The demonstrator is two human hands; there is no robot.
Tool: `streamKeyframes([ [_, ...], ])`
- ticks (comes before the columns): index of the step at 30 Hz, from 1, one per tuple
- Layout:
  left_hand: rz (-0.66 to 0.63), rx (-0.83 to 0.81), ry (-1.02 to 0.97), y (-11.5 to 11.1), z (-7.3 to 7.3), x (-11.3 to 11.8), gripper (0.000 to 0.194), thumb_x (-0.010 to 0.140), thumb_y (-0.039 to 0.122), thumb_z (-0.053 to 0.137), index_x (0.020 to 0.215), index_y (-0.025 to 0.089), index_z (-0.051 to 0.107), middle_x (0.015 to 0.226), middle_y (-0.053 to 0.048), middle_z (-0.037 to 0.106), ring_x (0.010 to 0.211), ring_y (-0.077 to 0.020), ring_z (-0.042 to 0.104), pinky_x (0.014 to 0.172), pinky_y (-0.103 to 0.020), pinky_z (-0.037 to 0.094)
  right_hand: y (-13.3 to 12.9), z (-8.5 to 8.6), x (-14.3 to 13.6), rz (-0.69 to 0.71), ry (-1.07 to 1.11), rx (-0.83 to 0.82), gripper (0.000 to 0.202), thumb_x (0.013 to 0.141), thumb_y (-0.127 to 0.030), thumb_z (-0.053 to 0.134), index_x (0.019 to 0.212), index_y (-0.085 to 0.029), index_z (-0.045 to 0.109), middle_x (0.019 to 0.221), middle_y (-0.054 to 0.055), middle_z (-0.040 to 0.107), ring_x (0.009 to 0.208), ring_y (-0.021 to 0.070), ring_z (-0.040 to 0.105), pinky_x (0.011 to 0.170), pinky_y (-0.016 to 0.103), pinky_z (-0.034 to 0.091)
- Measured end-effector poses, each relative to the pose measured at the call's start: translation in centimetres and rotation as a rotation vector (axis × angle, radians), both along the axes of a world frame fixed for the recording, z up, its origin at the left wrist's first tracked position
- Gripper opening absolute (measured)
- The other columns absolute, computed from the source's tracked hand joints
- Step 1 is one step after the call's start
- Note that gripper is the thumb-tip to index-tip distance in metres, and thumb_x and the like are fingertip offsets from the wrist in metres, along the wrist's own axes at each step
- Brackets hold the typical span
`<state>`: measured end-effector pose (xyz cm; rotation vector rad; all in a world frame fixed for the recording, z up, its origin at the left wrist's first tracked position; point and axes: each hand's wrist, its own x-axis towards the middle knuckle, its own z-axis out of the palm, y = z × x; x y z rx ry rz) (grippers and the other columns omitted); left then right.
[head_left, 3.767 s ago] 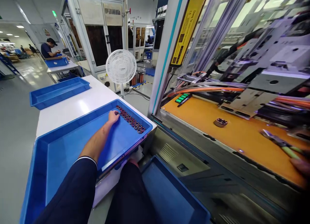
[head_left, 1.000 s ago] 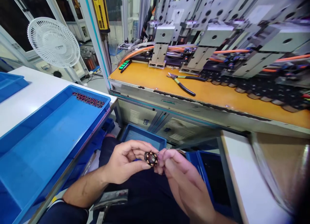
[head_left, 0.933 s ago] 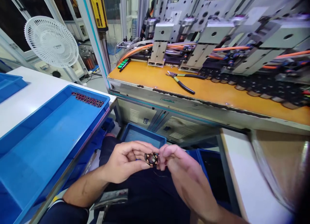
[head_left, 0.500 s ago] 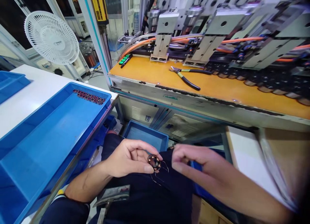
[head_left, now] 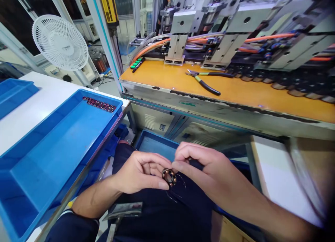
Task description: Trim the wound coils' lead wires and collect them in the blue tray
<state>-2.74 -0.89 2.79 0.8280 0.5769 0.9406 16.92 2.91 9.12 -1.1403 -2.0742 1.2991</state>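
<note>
My left hand (head_left: 146, 172) is closed on a small wound stator (head_left: 169, 177), a dark ring with copper-coloured spots around its inside. Its thumb presses the lower edge while the fingers curl behind. Thin wire leads (head_left: 172, 196) stick out from the ring, below and to the right. At the ring's upper right edge, my right hand (head_left: 201, 161) is pinched, thumb against forefinger. Whatever lies between those fingertips is too small or hidden to make out. Both hands are above my dark-clothed lap.
A blue tray (head_left: 60, 137) on the white table at left has many small wound parts (head_left: 99, 104) at its far end. Cutting pliers (head_left: 206, 80) lie on the orange bench top (head_left: 162, 76) below machinery. Another blue tray (head_left: 157, 144) sits low ahead. A white fan (head_left: 61, 43) stands behind.
My right hand has moved left, from apart to right at the stator's upper edge, and its fingers have pinched. My left hand still holds the stator. The view has shifted slightly.
</note>
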Motion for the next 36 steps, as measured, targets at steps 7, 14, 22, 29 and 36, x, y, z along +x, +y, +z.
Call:
streamKeyframes([
  [7, 0.033, 0.134, 0.031, 0.0, 0.3, 0.3, 0.041, 0.064, -0.003, 0.079, 0.098, 0.019, 0.077, 0.103, -0.005, 0.070, 0.077, -0.0083, 0.070, 0.075, -0.017, 0.057, -1.1, 0.5, 0.8, -0.025, -0.110, -0.345, 0.031, 0.087, -0.044, 0.055, 0.071, -0.018, 0.061, 0.061, -0.004, 0.049, 0.058, 0.0094, 0.041, 0.051, 0.021, 0.030],
  [14, -0.011, 0.052, -0.024, 0.2, 0.3, 0.5, 0.038, 0.061, 0.000, 0.082, 0.095, 0.017, 0.077, 0.095, -0.004, 0.070, 0.073, -0.0091, 0.069, 0.069, -0.018, 0.059, -0.8, 0.4, 1.1, 0.102, -0.056, -0.142, 0.024, 0.091, -0.030, 0.053, 0.071, -0.019, 0.060, 0.064, -0.004, 0.055, 0.060, 0.0086, 0.047, 0.051, 0.021, 0.032],
  [22, -0.048, 0.046, -0.108, 0.3, -0.2, 0.3, 0.040, 0.060, 0.004, 0.084, 0.096, 0.018, 0.077, 0.103, -0.004, 0.066, 0.076, -0.0100, 0.071, 0.073, -0.020, 0.060, -1.6, -0.2, 1.4, 0.143, 0.026, -0.058, 0.022, 0.095, -0.030, 0.053, 0.076, -0.020, 0.060, 0.071, -0.004, 0.060, 0.066, 0.0086, 0.053, 0.059, 0.021, 0.039],
  [29, -0.029, 0.103, -0.120, 0.7, -0.6, 0.5, 0.051, 0.046, 0.007, 0.091, 0.094, 0.020, 0.078, 0.098, -0.002, 0.064, 0.072, -0.0088, 0.069, 0.071, -0.021, 0.060, -1.9, -0.3, 1.4, 0.117, 0.053, -0.134, 0.022, 0.095, -0.033, 0.053, 0.077, -0.021, 0.060, 0.071, -0.004, 0.057, 0.066, 0.0083, 0.052, 0.059, 0.020, 0.038],
  [36, -0.025, 0.126, -0.115, 0.6, -0.1, 0.7, 0.052, 0.045, 0.005, 0.091, 0.093, 0.019, 0.078, 0.095, -0.002, 0.063, 0.069, -0.0080, 0.067, 0.070, -0.020, 0.060, -2.7, -0.1, 1.3, 0.094, 0.043, -0.109, 0.026, 0.095, -0.034, 0.052, 0.075, -0.020, 0.060, 0.069, -0.004, 0.059, 0.063, 0.0086, 0.053, 0.057, 0.020, 0.040],
])
